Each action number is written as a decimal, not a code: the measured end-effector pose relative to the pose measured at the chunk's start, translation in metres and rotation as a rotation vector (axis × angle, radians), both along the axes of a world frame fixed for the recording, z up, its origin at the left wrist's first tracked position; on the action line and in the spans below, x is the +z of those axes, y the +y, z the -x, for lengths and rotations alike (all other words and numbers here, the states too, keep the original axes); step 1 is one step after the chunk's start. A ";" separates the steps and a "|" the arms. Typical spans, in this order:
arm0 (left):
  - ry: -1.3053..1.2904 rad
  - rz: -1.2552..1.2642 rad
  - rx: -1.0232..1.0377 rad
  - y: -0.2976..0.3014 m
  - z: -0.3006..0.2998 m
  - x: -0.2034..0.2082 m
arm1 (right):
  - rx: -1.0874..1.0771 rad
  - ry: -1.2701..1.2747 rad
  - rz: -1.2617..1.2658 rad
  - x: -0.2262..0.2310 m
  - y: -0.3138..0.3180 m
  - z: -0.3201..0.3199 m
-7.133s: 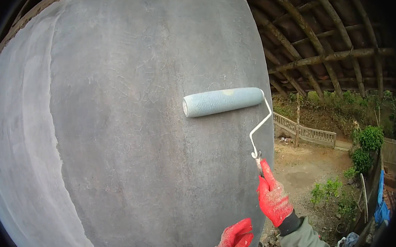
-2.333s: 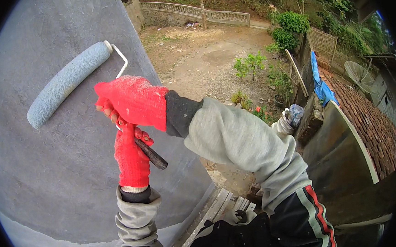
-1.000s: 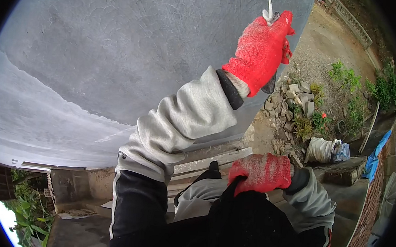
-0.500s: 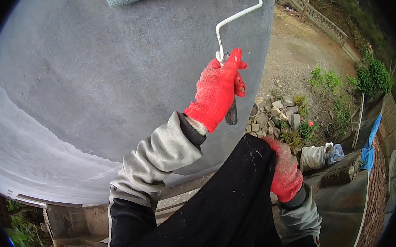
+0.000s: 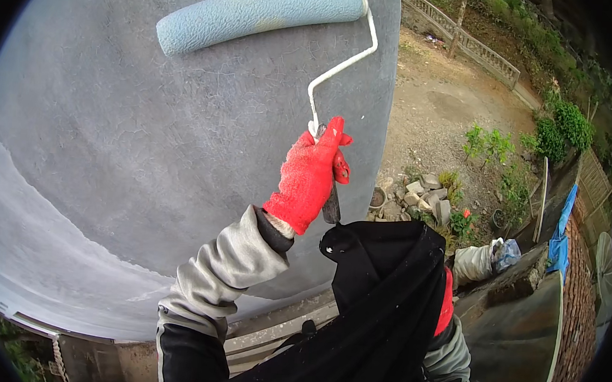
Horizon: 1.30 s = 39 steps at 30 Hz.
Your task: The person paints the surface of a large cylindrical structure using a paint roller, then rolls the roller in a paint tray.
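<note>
The left hand (image 5: 303, 184), in a red glove, is closed around the dark handle (image 5: 332, 208) of a paint roller (image 5: 261, 19), and the handle's lower end sticks out below the fist. A bent white rod (image 5: 343, 67) rises above this hand and joins the right end of the roller, which lies tilted above the hand and reaches out to its left. The roller is light blue (with a paler patch near its middle), and behind it stands a grey wall (image 5: 181, 154); I cannot tell whether the 2 touch. Below and to the left of the same hand, the wall turns paler past an uneven edge. The right hand (image 5: 447, 304), also gloved in red, is lower and further right, mostly hidden behind a black cloth (image 5: 391, 289), so I cannot tell how its fingers stand. The cloth's upper edge comes up just below the roller handle, between the 2 hands. Just right of the right hand lies a white sack (image 5: 472, 265), with a blue sheet (image 5: 559, 244) further right. Above the right hand are a heap of stones (image 5: 429, 200) and, higher, a leafy plant (image 5: 490, 143).
</note>
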State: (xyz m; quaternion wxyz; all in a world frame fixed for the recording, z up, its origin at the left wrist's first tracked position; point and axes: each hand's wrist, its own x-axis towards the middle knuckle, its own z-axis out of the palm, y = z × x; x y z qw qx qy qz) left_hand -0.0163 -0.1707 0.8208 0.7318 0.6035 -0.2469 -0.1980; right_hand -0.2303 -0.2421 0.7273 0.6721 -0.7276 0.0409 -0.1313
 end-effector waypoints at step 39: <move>0.041 0.002 -0.065 -0.008 0.007 -0.001 | 0.297 -0.001 0.540 0.072 -0.007 0.008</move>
